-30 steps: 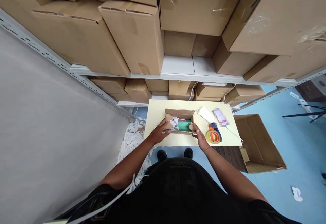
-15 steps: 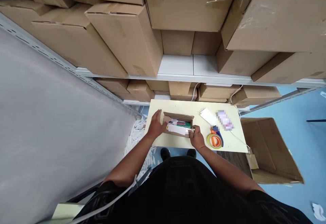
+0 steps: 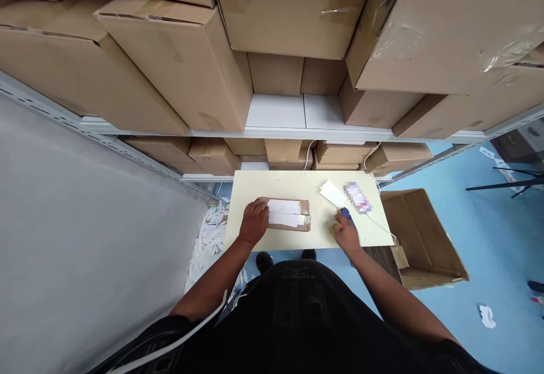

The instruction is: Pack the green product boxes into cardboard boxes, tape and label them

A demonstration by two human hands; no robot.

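A small cardboard box [image 3: 290, 221] lies closed on the pale yellow table [image 3: 276, 184], white labels on its top flaps. My left hand [image 3: 254, 221] rests on the box's left end, fingers curled over it and pressing the flaps down. My right hand [image 3: 346, 233] has come down over the orange and blue tape dispenser [image 3: 343, 213] to the right of the box and covers most of it, fingers closed around it.
A white card [image 3: 332, 193] and a blurred flat item [image 3: 357, 197] with a thin cable lie at the table's back right. An open empty carton [image 3: 420, 238] stands on the blue floor to the right. Shelves of cardboard boxes [image 3: 293, 17] rise behind. Paper strips [image 3: 210, 241] litter the floor at left.
The box's flaps were folded down and it is now closed. My right hand left the box and moved right onto the tape dispenser. My left hand stayed on the box's left end.
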